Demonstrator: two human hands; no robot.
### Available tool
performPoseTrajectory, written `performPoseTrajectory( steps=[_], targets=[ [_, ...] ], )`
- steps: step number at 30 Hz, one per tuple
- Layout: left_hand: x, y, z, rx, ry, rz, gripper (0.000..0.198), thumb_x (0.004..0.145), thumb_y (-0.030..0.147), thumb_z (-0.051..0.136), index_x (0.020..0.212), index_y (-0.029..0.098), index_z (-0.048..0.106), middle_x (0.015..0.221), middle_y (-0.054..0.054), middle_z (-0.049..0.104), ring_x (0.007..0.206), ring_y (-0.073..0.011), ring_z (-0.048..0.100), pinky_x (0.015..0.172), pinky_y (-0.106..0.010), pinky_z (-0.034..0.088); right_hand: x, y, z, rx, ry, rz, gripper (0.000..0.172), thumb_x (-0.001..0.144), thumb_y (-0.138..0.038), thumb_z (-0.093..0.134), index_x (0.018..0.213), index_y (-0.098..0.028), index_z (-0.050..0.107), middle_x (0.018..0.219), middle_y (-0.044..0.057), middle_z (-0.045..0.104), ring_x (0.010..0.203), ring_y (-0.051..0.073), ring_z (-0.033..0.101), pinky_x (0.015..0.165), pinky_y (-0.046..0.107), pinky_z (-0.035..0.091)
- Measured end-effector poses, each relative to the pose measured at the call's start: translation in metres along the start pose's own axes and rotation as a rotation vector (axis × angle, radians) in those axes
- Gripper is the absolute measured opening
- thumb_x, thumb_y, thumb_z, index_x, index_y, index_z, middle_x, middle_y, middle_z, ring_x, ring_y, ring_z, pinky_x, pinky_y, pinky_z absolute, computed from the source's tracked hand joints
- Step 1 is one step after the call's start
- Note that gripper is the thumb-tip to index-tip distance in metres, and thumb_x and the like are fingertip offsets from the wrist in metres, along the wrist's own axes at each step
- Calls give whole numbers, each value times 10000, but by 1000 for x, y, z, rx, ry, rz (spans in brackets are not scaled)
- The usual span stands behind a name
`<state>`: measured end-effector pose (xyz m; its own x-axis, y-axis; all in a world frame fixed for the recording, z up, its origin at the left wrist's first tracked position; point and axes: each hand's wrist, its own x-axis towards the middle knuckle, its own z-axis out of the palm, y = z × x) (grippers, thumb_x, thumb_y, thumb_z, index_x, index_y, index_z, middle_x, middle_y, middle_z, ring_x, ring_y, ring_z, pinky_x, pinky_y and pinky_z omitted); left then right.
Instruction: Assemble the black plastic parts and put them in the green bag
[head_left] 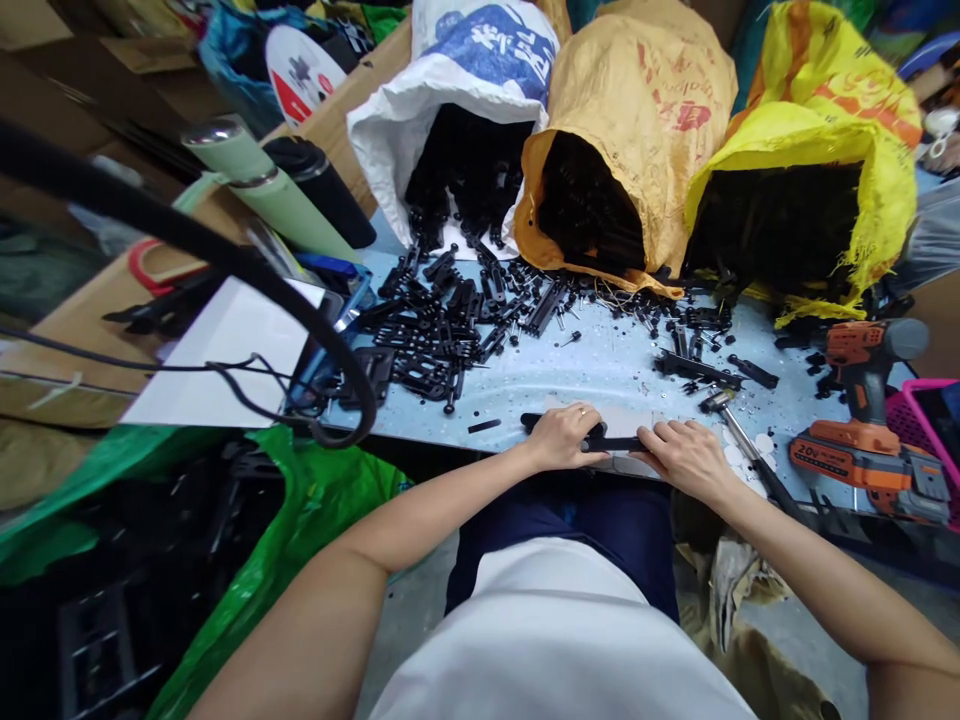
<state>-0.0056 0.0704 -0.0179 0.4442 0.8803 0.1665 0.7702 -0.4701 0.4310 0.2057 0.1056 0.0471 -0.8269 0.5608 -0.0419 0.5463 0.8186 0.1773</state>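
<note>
My left hand (566,437) and my right hand (686,455) meet at the near edge of a pale blue table (622,365). Both are closed on a long black plastic part (619,442) that lies flat between them. The left hand covers its left portion, with a short black end sticking out toward the left. My right hand's fingers press on its right end. A ring shows on my left hand.
A heap of black plastic parts (450,310) covers the table's far left. Behind stand a white sack (465,110), an orange sack (637,120) and a yellow sack (817,160). An orange cordless drill (870,420) and a hammer (739,440) lie right. A green bag (247,560) sits lower left.
</note>
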Motion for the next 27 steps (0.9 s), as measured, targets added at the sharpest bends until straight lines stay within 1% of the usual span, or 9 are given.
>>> performPoseTrajectory(
  steps=[3,5,8,10,13,15,17,21,27],
  targets=[
    [19,4,-4,-5,-95,15,466,748,565,555,972,158,523,931,-90,604,922,-232,568,749,-314,462,-8,14,18,68,-8,15,381,911,-430,348,833,-176,621,684,61,615,641,159,548,581,269,302],
    [41,-2,-10,-20,-69,-53,473,782,546,523,1057,162,508,1008,-100,597,969,-235,554,774,-324,458,-13,24,27,141,-30,5,397,899,-461,361,833,-172,625,700,62,625,670,163,560,592,262,338],
    [82,-24,-21,0,74,-409,316,880,362,432,1073,131,530,1021,-137,602,966,-244,566,783,-349,457,-11,39,32,228,-14,-13,416,880,-500,374,850,-174,631,808,82,647,771,182,568,669,281,398],
    [104,-40,-27,8,88,-587,229,867,188,421,979,70,582,983,-186,613,933,-269,591,763,-366,465,2,48,30,262,39,19,407,890,-478,357,894,-177,630,895,97,648,822,192,562,725,304,419],
    [113,-54,-29,-1,69,-611,220,803,47,412,879,42,619,943,-202,632,879,-268,621,750,-357,476,43,63,29,236,100,205,369,911,-383,321,957,-169,617,955,123,635,868,215,549,745,328,425],
    [100,-54,-27,-21,116,-554,218,800,62,433,891,88,629,940,-150,652,882,-233,626,783,-332,477,77,74,30,170,87,413,332,900,-318,332,977,-143,604,977,157,621,906,248,535,725,341,418],
    [75,-52,-23,-107,266,-476,202,807,115,461,915,142,630,926,-92,669,862,-190,630,800,-303,482,107,83,33,110,25,606,291,875,-250,358,985,-107,587,985,196,607,936,280,524,709,349,404],
    [16,-45,-17,-370,566,-438,192,820,219,475,911,163,634,822,-45,689,705,-142,637,695,-259,515,136,90,41,143,-106,708,277,831,-114,353,1015,-92,559,977,204,605,904,275,550,710,342,388],
    [-26,-38,-14,-428,621,-482,192,810,283,504,864,168,647,780,-35,690,672,-137,630,663,-254,512,115,86,32,368,227,699,210,839,-260,430,939,-163,588,979,128,609,867,233,570,737,329,423]
  ],
)
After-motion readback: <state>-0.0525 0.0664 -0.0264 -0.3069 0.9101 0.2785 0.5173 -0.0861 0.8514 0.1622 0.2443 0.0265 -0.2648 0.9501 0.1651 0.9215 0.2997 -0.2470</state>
